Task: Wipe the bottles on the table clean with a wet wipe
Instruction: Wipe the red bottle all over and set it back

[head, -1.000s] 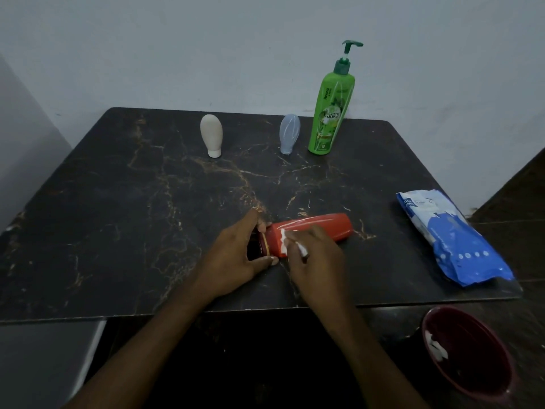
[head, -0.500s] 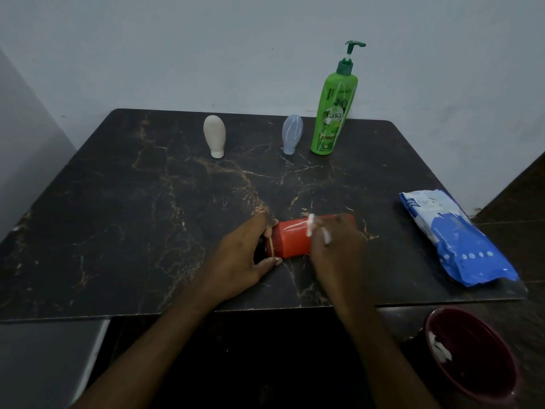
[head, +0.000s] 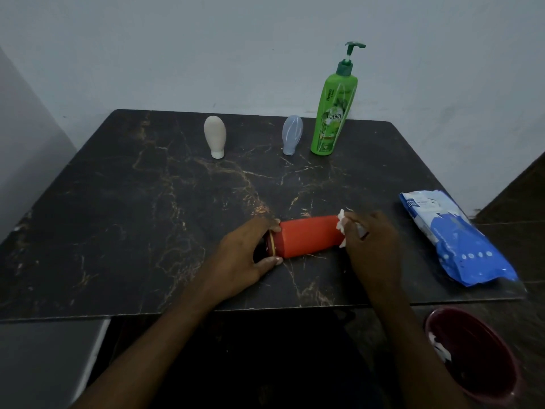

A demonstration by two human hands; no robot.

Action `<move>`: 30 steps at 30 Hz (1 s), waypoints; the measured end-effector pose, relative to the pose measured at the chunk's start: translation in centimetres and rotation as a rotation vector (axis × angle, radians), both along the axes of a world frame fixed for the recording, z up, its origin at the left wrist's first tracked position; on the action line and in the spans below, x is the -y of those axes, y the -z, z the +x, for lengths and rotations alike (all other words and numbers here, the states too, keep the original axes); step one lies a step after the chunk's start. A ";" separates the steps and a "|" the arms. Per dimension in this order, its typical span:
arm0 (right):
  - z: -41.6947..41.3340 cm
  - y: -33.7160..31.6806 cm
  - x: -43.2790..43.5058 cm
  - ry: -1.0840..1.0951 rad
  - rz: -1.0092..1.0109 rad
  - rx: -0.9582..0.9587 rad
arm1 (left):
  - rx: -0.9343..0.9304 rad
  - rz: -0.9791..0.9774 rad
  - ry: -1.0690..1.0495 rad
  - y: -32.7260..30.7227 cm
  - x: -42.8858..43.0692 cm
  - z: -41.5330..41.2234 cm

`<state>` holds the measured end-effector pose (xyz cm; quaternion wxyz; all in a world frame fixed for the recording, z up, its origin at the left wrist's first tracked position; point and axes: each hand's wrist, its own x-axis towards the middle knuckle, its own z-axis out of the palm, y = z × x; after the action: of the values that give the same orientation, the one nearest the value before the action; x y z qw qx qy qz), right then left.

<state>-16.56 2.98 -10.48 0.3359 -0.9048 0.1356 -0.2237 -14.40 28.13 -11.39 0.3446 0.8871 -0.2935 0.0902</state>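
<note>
A red bottle [head: 308, 236] lies on its side on the dark marble table [head: 147, 216], near the front edge. My left hand [head: 244, 258] grips its dark cap end. My right hand [head: 371, 243] holds a white wet wipe [head: 342, 228] against the bottle's far right end, hiding that end. At the back stand a beige bottle [head: 214, 140], a pale blue bottle [head: 292, 138] and a tall green pump bottle [head: 333, 113].
A blue and white pack of wipes [head: 454, 234] lies at the table's right edge. A dark red bin [head: 477, 358] with used wipes sits on the floor at lower right. A wall runs behind the table.
My right hand has slid the wipe along the red bottle from near the cap to its right end. My left hand has kept its grip on the cap end.
</note>
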 end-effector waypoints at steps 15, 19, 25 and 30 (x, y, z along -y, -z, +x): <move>-1.1 0.4 -5.2 -0.226 -0.020 0.078 | -0.108 0.017 -0.053 0.3 0.0 0.6; -0.6 0.5 -3.4 -0.128 0.026 0.053 | -0.133 -0.002 -0.049 0.2 0.0 0.6; -1.0 0.0 -7.6 -0.255 -0.023 0.092 | -0.130 -0.025 -0.063 0.3 -0.1 0.7; -0.7 -1.2 -8.8 -0.382 -0.149 0.059 | -0.121 -0.043 -0.049 -0.1 0.0 0.4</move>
<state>-17.24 11.79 -9.28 0.3084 -0.9295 -0.0653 -0.1916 -13.99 28.09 -11.30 0.3782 0.8904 -0.2482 0.0510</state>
